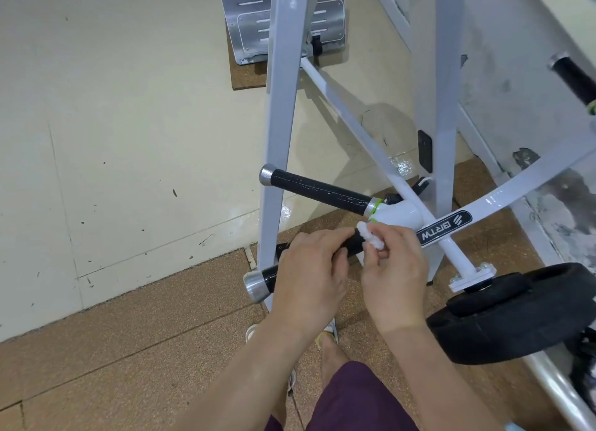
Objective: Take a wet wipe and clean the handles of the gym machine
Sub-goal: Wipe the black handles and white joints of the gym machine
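Our left hand (311, 271) is wrapped around the lower handle (271, 277), fingers closed over its black grip near the silver end cap. Beside it, our right hand (395, 280) pinches a bunched white wet wipe (371, 237) against the same handle near its white joint. Just beyond we see the upper handle (319, 190), untouched, and farther off the grey frame (279, 108).

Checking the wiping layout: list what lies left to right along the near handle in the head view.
Silver metal end cap → left hand gripping the black handle → crumpled white wet wipe → right hand → black BRTW label → black round pad.
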